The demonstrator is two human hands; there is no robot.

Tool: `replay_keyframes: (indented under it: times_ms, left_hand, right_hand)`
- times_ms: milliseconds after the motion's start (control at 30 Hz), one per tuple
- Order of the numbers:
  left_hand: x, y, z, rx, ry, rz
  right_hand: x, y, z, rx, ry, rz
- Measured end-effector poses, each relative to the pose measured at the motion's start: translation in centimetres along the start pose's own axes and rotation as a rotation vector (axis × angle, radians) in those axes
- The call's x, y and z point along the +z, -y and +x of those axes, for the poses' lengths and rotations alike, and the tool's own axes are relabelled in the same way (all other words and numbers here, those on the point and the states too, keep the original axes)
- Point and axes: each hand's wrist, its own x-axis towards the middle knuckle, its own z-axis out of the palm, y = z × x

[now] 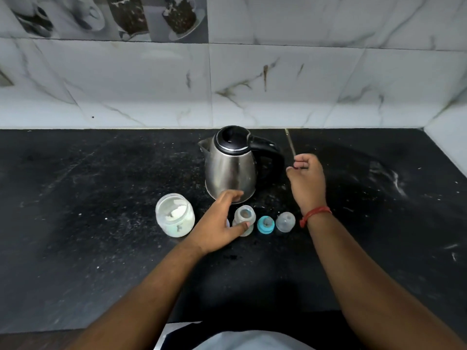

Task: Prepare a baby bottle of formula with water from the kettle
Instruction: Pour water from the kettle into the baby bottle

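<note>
A steel kettle (231, 168) with a black lid and handle stands in the middle of the black counter (101, 223). In front of it is the small open baby bottle (244, 215), upright. My left hand (217, 223) cups its left side, thumb against the bottle's front, fingers spread toward the kettle's base. Right of the bottle lie a blue screw ring with teat (265, 224) and a clear cap (285, 221). An open jar of white formula powder (174, 214) stands to the left. My right hand (307, 180) hovers just right of the kettle handle, fingers loosely curled, holding nothing.
A marble-patterned tiled wall (227, 84) runs behind the counter and turns forward at the far right. White powder specks dot the counter. A red thread is tied round my right wrist. The counter's front edge is near my body.
</note>
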Motion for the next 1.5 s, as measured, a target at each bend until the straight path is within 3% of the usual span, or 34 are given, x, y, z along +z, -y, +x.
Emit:
replay_keyframes:
  times_ms: [300, 567, 733, 967, 1333, 1500]
  left_hand:
    - [2.8, 0.8, 0.9, -0.157, 0.056, 0.094]
    - [3.0, 0.8, -0.3, -0.219, -0.097, -0.015]
    - [1.5, -0.2, -1.0, -0.152, -0.301, -0.057]
    - [-2.5, -1.9, -1.1, -0.051, -0.5, -0.041]
    - [-6.6, -3.5, -1.2, -0.004, -0.654, -0.023]
    - [-6.9, -4.3, -1.0, -0.007, -0.641, 0.023]
  right_hand:
    - [1.6, 0.4, 3.2, -0.038, 0.409, -0.074]
    - [3.0, 0.5, 4.5, 0.135, 0.502, 0.121]
    - [3.9, 1.4, 3.7, 0.288, 0.466, 0.42]
    - [4.3, 1.6, 2.3, 0.317, 0.36, 0.497]
    - [0.0, 6.9, 0.4, 0.195, 0.233, 0.64]
    - [-2.5, 10.1, -0.2, 0.085, 0.199, 0.625]
